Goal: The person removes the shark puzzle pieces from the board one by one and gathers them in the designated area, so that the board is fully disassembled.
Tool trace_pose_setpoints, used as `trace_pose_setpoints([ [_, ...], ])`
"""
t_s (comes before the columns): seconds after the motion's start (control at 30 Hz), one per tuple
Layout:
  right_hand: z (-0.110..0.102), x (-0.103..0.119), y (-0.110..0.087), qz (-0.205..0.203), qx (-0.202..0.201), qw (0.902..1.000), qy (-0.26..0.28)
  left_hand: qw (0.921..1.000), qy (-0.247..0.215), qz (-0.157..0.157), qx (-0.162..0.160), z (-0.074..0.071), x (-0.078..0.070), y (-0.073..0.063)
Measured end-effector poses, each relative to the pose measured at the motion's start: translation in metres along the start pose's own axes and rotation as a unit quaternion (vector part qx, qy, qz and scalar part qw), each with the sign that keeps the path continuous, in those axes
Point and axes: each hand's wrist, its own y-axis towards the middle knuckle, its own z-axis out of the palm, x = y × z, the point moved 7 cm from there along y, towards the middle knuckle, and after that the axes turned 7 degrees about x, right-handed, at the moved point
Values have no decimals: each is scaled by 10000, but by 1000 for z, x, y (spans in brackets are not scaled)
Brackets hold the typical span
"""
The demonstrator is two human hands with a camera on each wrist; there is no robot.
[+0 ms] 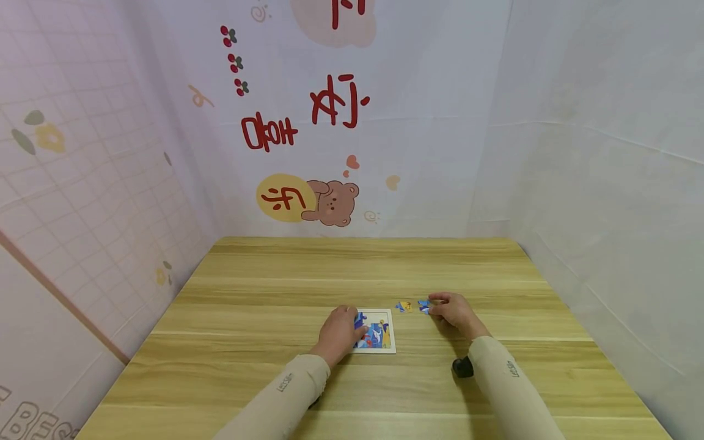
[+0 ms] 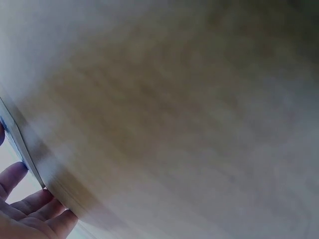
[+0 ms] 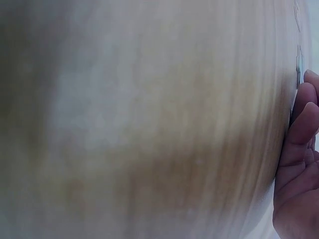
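My left hand (image 1: 337, 332) holds the left side of a white-framed jigsaw puzzle (image 1: 393, 342), its thumb reaching over the picture. Blue sea and a white dolphin-like shape show in the picture; the hand hides its left part. In the left wrist view, fingers (image 2: 32, 204) lie along the edge of the puzzle frame (image 2: 22, 149). To the right, my right hand (image 1: 453, 310) pinches the right edge of a blue puzzle piece (image 1: 423, 307) low over the table. Between that piece and the frame lies a yellow-and-blue puzzle piece (image 1: 404, 306).
Everything rests on a wood-grain table (image 1: 264, 293). Behind it hangs a pale printed cloth wall (image 1: 429, 122), with further cloth walls at both sides. A black object (image 1: 462, 367) shows beside the right cuff.
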Motion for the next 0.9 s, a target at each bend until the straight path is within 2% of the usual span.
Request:
trace_pose_setpoints([
  [0.2,0,0,0,-2,41,10000,20,10000,-15,24,36,-1,-2,0],
  [0.5,0,1,1,8,-203,9998,-77,9998,-178,65,24,-5,-2,0],
  [0.63,1,4,-2,34,-252,9996,-91,9989,-364,274,139,-8,2,0],
  [0.77,3,9,-3,-46,-315,9994,-127,9953,-753,517,309,-11,8,-1],
  [0.9,11,21,-1,-234,-400,9989,-21,9929,-967,670,173,-17,14,-6],
])
